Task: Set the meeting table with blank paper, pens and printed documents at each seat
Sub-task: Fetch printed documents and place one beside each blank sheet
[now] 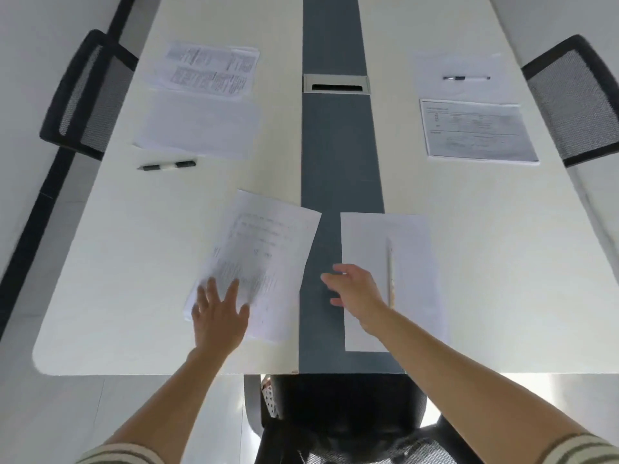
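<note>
Head view, looking down a long white meeting table [134, 262] with a dark centre strip [338, 155]. At the near end, the left hand [219, 316] lies flat with fingers spread on the near corner of a tilted printed document [268, 249]. The right hand [355, 293], fingers loose and holding nothing, is over the strip at the left edge of a blank sheet [412, 262]; whether it touches the sheet is unclear. A pale pen [389, 269] lies lengthwise on that sheet. The left seat has printed pages [207, 70], blank paper [201, 127] and a black pen [167, 166]. The right seat has a pen [466, 78] on blank paper [459, 61] beside a printed sheet [479, 130]
</note>
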### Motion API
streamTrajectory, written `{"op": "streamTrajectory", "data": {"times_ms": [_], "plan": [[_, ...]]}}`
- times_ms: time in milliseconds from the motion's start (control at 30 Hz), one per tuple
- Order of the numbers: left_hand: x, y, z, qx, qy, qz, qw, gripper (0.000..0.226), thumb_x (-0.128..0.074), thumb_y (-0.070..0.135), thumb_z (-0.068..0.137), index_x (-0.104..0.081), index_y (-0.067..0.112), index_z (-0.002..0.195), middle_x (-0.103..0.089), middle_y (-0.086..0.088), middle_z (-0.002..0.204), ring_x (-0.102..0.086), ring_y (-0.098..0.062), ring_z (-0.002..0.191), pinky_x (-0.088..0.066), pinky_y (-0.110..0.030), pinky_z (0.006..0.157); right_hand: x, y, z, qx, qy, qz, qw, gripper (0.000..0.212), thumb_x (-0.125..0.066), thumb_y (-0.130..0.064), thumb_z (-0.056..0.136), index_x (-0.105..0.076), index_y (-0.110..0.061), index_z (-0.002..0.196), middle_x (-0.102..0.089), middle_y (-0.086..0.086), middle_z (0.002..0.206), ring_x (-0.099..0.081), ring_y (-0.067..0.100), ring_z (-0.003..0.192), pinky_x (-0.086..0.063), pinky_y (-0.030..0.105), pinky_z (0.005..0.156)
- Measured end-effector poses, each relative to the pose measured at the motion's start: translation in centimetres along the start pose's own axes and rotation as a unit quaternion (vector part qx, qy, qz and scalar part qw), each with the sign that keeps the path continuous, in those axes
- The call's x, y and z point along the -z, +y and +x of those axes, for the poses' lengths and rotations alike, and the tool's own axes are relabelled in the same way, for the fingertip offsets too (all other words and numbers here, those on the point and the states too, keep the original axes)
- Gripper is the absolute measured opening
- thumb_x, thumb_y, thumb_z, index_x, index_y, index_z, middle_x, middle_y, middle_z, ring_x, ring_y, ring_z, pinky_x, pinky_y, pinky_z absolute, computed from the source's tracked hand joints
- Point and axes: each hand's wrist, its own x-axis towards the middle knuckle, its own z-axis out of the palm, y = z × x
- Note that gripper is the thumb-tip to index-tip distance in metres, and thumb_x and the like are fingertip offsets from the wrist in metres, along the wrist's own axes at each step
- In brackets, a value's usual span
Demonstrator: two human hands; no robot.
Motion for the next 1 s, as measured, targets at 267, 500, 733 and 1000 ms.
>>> {"op": "streamTrajectory", "data": {"times_ms": [267, 500, 733, 1000], "plan": [[-1.4, -1.5, -3.0, -0.025, -0.03, 0.067, 0.997, 0.066, -0.031, 0.058, 0.095, -0.006, 0.037, 0.152, 0.001, -0.013, 0.162, -0.005, -0.036, 0.148, -0.022, -0.048, 0.116, -5.8, -0.8, 3.5, -0.138, -0.031, 0.12, 0.983, 0.039, -0.077, -0.029, 0.08, -0.066, -0.009, 0.112, -0.07, 0.014, 0.115, -0.065, 0.025, 0.094, -0.055, 0.028, 0.061], [-2.5, -1.4, -3.8, -0.066, 0.017, 0.034, 0.997, 0.059, -0.043, 0.056, 0.09, -0.039, 0.032, 0.144, -0.034, -0.011, 0.152, -0.037, -0.033, 0.133, -0.04, -0.044, 0.103, -7.4, -1.8, 3.8, -0.047, -0.012, -0.056, 0.997, 0.033, -0.07, -0.017, 0.086, -0.059, -0.006, 0.115, -0.067, 0.008, 0.114, -0.063, 0.024, 0.091, -0.056, 0.037, 0.084], [7.5, -2.6, -0.5, 0.005, 0.061, -0.496, 0.866, 0.081, -0.083, 0.018, 0.07, -0.041, 0.023, 0.139, -0.052, 0.0, 0.136, -0.053, -0.019, 0.122, -0.045, -0.039, 0.1, -5.1, -5.8, -3.6, 0.211, -0.021, -0.076, 0.974, 0.011, -0.062, -0.022, 0.094, -0.063, -0.025, 0.084, -0.071, 0.009, 0.096, -0.068, 0.022, 0.091, -0.056, 0.045, 0.087], [13.1, -0.9, -1.8, -0.065, 0.005, -0.552, 0.831, 0.039, -0.08, 0.002, 0.073, -0.065, 0.024, 0.1, -0.072, 0.005, 0.097, -0.068, -0.009, 0.092, -0.05, -0.024, 0.078, -2.6, -4.5, -4.7, 0.254, -0.035, -0.063, 0.965, 0.037, -0.079, -0.02, 0.079, -0.065, -0.031, 0.112, -0.072, -0.006, 0.104, -0.068, 0.012, 0.099, -0.058, 0.042, 0.088]]}}
